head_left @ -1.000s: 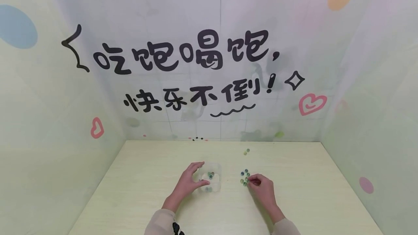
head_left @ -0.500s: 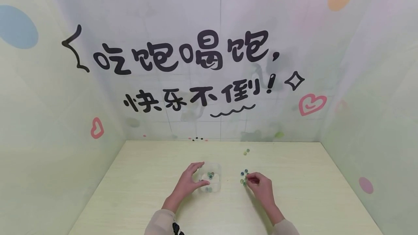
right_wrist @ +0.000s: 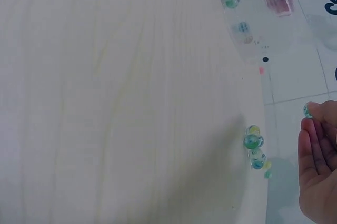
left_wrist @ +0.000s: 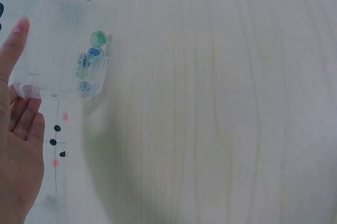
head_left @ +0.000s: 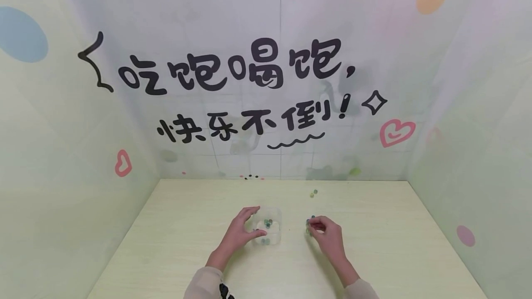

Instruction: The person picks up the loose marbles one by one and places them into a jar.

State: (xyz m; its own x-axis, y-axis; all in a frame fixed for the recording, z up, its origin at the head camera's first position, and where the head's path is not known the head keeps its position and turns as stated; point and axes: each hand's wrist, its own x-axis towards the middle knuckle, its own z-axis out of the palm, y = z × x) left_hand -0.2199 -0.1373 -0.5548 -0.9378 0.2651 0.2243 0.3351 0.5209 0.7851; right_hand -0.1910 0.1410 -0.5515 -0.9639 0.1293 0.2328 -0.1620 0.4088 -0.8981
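Observation:
A clear plastic box [head_left: 276,218] stands on the table with several glass marbles [left_wrist: 96,52] inside. My left hand [head_left: 236,233] holds its left side, thumb and fingers spread around the wall. Between the thumb and index finger of my right hand [head_left: 331,236] is a marble [right_wrist: 307,110], lifted above the table in the right wrist view. A small cluster of loose marbles [right_wrist: 253,141] lies below that hand; in the head view the fingers partly cover it.
Two more marbles [head_left: 313,194] sit farther back on the pale wooden table [head_left: 199,202]. Printed fabric walls [head_left: 224,22] close off the back and both sides.
My right hand has moved slightly left and away from me with the pinched marble, passing over the loose cluster. The left hand and the box have stayed in place.

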